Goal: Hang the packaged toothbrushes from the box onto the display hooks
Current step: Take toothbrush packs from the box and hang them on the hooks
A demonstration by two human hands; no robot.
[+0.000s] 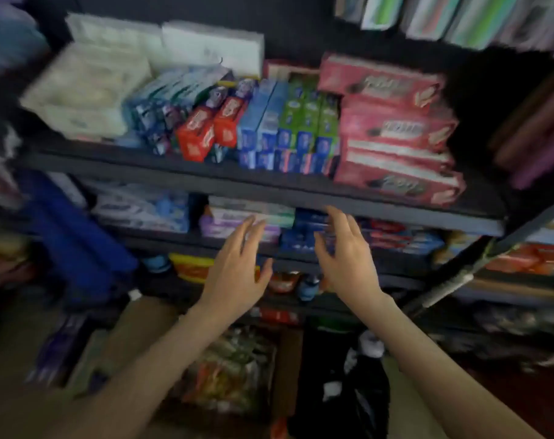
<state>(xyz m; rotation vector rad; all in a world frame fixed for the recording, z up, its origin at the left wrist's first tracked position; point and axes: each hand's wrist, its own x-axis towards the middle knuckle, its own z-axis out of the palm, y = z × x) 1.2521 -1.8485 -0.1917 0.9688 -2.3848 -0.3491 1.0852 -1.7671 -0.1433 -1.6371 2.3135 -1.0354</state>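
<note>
The picture is blurred by motion. My left hand and my right hand are both raised in front of the dark shelving, palms facing each other, fingers spread and holding nothing. Below my arms on the floor stands an open cardboard box holding colourful packaged goods; what they are is too blurred to tell. Packaged toothbrushes hang in a row at the top right, above the shelves.
The upper shelf carries toothpaste cartons, pink boxes and white tissue packs. Lower shelves hold more boxes. A dark bag lies right of the cardboard box. Blue fabric hangs at the left.
</note>
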